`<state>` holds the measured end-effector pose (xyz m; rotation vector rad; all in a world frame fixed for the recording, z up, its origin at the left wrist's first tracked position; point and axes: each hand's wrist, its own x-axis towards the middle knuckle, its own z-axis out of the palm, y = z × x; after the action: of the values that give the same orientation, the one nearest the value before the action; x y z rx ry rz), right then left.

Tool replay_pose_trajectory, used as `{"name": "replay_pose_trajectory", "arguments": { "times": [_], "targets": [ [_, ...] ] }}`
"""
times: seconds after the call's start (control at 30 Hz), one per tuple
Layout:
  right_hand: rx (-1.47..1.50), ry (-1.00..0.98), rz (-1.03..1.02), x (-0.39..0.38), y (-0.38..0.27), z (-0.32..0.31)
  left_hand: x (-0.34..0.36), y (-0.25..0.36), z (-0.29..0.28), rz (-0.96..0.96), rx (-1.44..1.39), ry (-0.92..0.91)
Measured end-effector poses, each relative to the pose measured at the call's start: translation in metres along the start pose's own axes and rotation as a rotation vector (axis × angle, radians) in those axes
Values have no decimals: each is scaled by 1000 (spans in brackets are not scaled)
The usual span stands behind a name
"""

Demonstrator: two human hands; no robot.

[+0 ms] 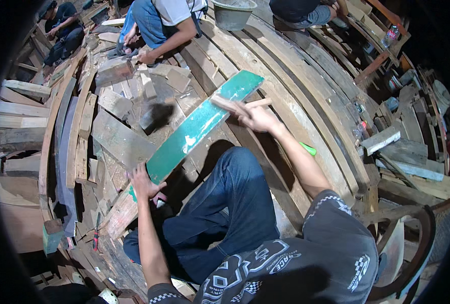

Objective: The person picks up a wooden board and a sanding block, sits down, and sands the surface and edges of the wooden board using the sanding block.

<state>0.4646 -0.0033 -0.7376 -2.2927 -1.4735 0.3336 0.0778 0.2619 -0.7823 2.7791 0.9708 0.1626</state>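
Observation:
A long plank (pixel 177 144) with worn green paint lies slanting in front of my bent knees, its near end bare and pale. My left hand (pixel 144 183) grips the plank near that end, with fingers over the far edge and the thumb toward me. Higher up the plank, my right hand (pixel 258 117) is closed around a tool (pixel 260 102) with a pale wooden handle. Its brownish, blurred front part lies over the green face; I cannot make out its exact kind. Whitish bare patches show in the paint between my hands.
Long beams run along the right, with a bright green object (pixel 308 148) beside my forearm. A grey bucket (pixel 233 15) stands at the far side. Wood offcuts (pixel 116 104) and a red-handled screwdriver (pixel 96 238) lie left. Another person (pixel 172 25) crouches ahead; others sit farther off.

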Motion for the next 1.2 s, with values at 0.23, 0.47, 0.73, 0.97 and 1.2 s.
{"name": "replay_pose_trajectory", "arguments": {
  "times": [0.23, 0.47, 0.73, 0.97, 1.2],
  "targets": [
    [-14, -66, 34, -31, -28, 3, -4, -14, 10, 31, 41, 79],
    [90, 229, 314, -28, 16, 1, 6, -6, 21, 60, -12, 85],
    [143, 347, 443, -22, 40, 0, 11, 2, 19, 60, -54, 34],
    [59, 284, 461, -25, 56, -7, 8, -6, 23, 70, -62, 43],
    [42, -61, 58, -22, 0, 1, -3, -28, 22, 24, -23, 52]
  ]
}}
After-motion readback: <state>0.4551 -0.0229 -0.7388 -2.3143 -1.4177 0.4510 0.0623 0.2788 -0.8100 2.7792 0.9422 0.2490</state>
